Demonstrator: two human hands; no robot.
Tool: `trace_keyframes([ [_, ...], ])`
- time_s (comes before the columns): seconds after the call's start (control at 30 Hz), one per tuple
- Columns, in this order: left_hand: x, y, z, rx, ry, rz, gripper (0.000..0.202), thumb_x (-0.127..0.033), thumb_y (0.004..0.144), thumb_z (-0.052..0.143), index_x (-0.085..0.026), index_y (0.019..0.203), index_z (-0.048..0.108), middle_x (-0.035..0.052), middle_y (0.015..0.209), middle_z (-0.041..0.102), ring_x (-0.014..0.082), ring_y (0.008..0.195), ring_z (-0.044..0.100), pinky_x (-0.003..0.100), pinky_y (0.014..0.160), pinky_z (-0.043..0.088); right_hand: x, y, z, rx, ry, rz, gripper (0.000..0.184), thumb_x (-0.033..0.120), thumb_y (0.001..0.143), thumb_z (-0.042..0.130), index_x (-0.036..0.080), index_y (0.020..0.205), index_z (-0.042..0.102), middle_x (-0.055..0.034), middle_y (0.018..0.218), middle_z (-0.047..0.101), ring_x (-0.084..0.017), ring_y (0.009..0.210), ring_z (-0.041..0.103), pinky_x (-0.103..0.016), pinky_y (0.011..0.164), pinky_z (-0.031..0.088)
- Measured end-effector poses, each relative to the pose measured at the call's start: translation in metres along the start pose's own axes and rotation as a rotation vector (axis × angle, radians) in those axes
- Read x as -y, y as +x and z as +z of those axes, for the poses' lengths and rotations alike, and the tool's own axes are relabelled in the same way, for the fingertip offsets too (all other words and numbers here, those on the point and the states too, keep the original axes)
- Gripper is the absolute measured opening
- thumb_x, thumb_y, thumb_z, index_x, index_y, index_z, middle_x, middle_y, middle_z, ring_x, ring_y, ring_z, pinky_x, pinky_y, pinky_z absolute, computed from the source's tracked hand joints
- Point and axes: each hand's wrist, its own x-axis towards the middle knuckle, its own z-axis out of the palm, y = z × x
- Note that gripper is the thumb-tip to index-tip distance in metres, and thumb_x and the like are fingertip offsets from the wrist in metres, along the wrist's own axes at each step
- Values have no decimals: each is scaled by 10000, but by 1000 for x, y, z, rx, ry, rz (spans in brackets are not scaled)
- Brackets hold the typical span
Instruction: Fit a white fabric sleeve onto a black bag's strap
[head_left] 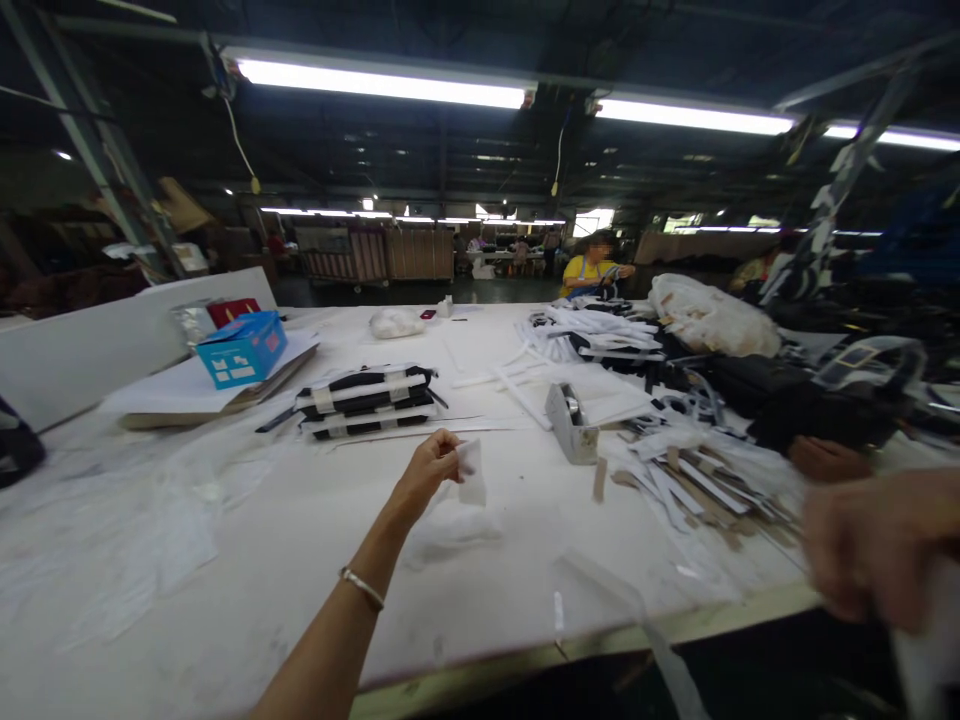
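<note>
The left grip (439, 460) pinches a thin white sheet (472, 478) above the white table (300, 560), near a black-and-white bundle (367, 403).

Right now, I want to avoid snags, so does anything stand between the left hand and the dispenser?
Nothing upright that I can see: the left hand holds a white piece on that side, and a flat strip lies beside the dispenser.

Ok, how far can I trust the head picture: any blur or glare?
Head view: right hand smeared, probably by motion, so its grip is unreadable; left hand and its white slip fairly clear; tube lights overexposed against a dark ceiling; clear plastic sheeting nearly blends into the white tabletop.
</note>
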Motion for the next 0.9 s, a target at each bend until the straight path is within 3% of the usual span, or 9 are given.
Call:
trace_keyframes([
  [0.1,-29,-13,14,49,-116,56,259,-384,789,631,-189,823,465,58,887,669,150,724,639,265,647,500,16,-3,43,423,164,32,189,398,675,836,239,639,739,-163,1120,680,-268,969,671,-387,787,536],
  [0.17,-47,-24,23,59,-136,128,182,-294,784,641,-180,799,499,89,1025,675,168,825,649,279,699,512,26,7,79,539,287,52,106,304,649,845,254,684,758,-118,1315,593,-312,1177,576,-468,959,469],
  [0.3,-72,-45,41,26,85,385,74,-116,782,575,-186,762,584,65,994,682,177,910,641,289,765,513,40,24,135,491,430,56,128,232,617,832,256,721,762,-54,1427,504,-310,1339,421,-483,1099,335],
  [0.47,-77,-61,62,0,259,677,142,-79,838,579,-203,774,607,56,1006,670,169,964,630,304,850,503,48,22,162,391,579,131,108,168,591,792,222,671,744,-62,1241,624,-270,1119,597,-366,916,470],
  [0.57,-71,-65,73,74,129,606,133,-83,837,591,-203,785,617,60,1052,658,175,981,631,298,845,507,44,19,166,304,604,106,67,166,621,769,210,641,722,-28,1019,668,-207,933,635,-295,777,488],
  [0.67,-63,-69,85,89,-178,379,229,-157,837,619,-239,1049,592,63,1088,642,158,875,642,269,726,527,37,17,164,243,568,83,56,196,649,776,211,660,723,9,780,643,-156,768,612,-269,716,481],
  [0.73,-59,-73,91,6,-334,261,390,-253,849,626,-254,1216,494,79,1164,614,159,871,635,280,725,534,33,16,162,205,532,63,58,218,667,780,212,689,726,13,749,643,-145,732,605,-266,711,484],
  [0.8,-55,-76,95,-62,-374,190,407,-353,857,622,-239,1223,484,91,1208,597,172,905,628,302,769,530,31,15,160,172,493,32,64,250,695,774,213,708,724,3,760,658,-151,740,612,-268,706,489],
  [0.9,-53,-80,99,36,-378,108,344,-432,832,649,-197,1074,578,67,1006,668,181,832,627,296,735,508,30,12,159,167,414,-25,65,266,728,758,215,725,717,1,768,661,-152,733,609,-263,682,478],
])
